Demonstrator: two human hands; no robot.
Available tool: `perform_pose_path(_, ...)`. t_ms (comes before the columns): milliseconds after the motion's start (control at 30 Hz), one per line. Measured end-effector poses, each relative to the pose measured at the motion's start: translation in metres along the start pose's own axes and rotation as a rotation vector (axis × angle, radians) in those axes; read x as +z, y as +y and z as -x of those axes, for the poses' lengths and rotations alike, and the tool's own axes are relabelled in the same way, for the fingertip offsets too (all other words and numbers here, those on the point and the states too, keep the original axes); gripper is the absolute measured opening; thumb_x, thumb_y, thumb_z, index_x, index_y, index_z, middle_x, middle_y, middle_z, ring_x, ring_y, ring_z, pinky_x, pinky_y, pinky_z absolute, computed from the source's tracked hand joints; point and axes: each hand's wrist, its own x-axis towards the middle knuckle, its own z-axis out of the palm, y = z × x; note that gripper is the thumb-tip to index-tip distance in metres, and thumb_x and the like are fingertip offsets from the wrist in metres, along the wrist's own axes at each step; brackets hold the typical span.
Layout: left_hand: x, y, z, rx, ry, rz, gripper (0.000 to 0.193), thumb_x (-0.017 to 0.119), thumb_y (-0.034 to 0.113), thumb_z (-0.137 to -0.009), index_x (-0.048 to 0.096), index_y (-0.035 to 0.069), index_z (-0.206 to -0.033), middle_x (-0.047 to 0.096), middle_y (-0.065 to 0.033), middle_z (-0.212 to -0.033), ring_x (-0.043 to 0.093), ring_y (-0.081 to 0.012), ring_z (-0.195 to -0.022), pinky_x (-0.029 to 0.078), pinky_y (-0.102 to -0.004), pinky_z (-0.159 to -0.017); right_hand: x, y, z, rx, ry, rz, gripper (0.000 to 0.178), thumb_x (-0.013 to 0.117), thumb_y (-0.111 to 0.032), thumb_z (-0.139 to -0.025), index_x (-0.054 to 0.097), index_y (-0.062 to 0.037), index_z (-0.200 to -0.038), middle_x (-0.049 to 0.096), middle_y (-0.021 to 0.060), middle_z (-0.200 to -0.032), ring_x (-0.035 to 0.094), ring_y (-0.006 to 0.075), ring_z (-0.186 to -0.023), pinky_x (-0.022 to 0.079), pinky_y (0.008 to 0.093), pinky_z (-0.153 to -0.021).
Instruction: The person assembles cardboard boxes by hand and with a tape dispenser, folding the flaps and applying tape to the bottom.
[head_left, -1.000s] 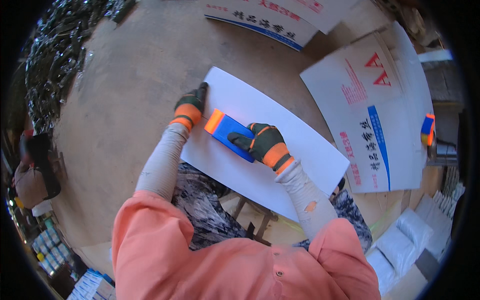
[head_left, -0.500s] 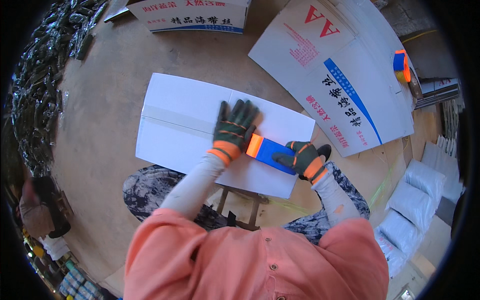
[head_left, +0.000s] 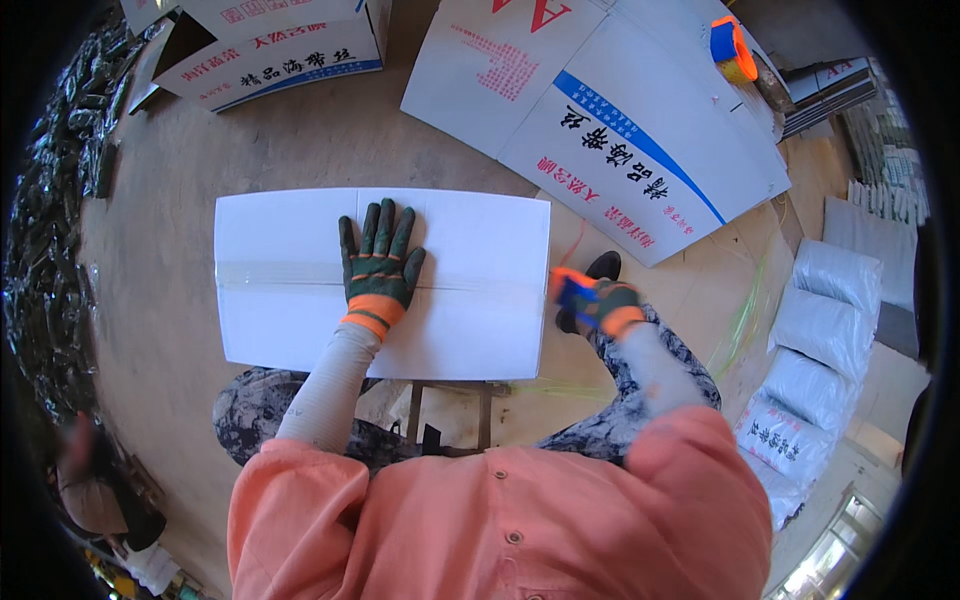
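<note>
A white cardboard carton [head_left: 480, 235] lies across my knees and a stool, its plain side up. Clear tape [head_left: 275, 275] runs along its middle seam from the left edge to my left hand; how far it goes past that hand is hard to tell. My left hand [head_left: 381, 262], in a dark green and orange glove, rests flat on the seam with fingers spread, holding nothing. Just off the carton's right edge, my gloved right hand [head_left: 615, 304] is closed around a blue and orange tape dispenser [head_left: 574, 291], both slightly blurred.
Flat printed cartons [head_left: 480, 120] are stacked at the upper right, with another tape dispenser [head_left: 730, 50] on them. A printed box [head_left: 290, 60] stands upper left. Dark wrapped bundles [head_left: 45, 230] line the left side, near another person [head_left: 95, 490]. White filled bags [head_left: 815, 325] lie right.
The carton has turned more level and shifted left in view. My left hand has moved left with it and spread its fingers. My right hand has carried the dispenser off the carton's right edge.
</note>
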Motion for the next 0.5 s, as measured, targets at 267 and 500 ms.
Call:
perform_pose_path(267, -0.005, 0.003, 0.003, -0.034, -0.029, -0.022, 0.055, 0.045, 0.035, -0.09, 0.034, 0.014, -0.139, 0.026, -0.0134, -0.146, 0.02, -0.0271, -0.137, 0.002, -0.0535, -0.111, -0.018, -0.095, -0.008, 0.395, 0.154, -0.354, 0.025, 0.054, -0.032, -0.084, 0.066, -0.0127, -0.095, 0.066, 0.0156, -0.081, 0.063, 0.0313, -0.073, 0.048, 0.04, -0.063)
perform_pose_path(500, 0.011, 0.003, 0.011, -0.009, 0.026, -0.043, 0.053, 0.051, 0.04, -0.085, 0.045, 0.014, -0.131, 0.04, -0.0096, -0.138, 0.031, -0.0299, -0.13, 0.01, -0.0574, -0.108, 0.068, -0.119, -0.036, 0.374, 0.233, -0.415, 0.026, 0.054, -0.031, -0.086, 0.065, -0.0121, -0.1, 0.066, 0.0155, -0.086, 0.063, 0.0295, -0.077, 0.048, 0.0372, -0.065)
